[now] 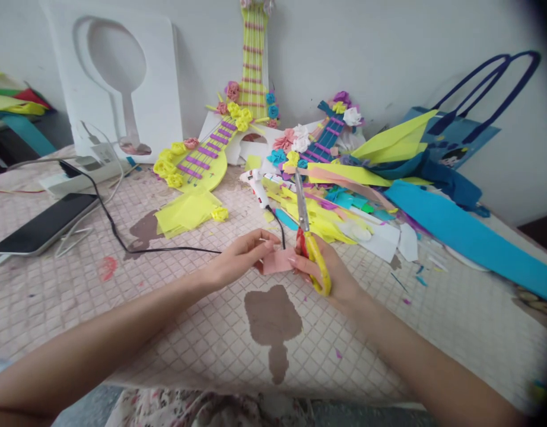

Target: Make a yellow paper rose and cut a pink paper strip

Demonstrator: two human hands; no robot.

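Observation:
A small pink piece of crepe paper (277, 261) is stretched between my two hands, above the table's near middle. My left hand (247, 252) pinches its left side between thumb and fingers. At the right edge, the fingertips of my right hand (329, 270) touch the same paper. That hand also holds scissors (317, 261) with yellow and red handles, their blades pointing up and away from me. The blades look closed. Just beyond my hands lies a white glue gun (256, 188), its black cord running down behind the paper.
Flower-trimmed paper guitars (202, 155) lean by the wall. Yellow paper sheets (188, 212) lie left, blue crepe paper (469, 231) and scraps right. A phone (44, 222), power strip (80, 172) and cords occupy the left. A blue bag (467, 139) stands at back right.

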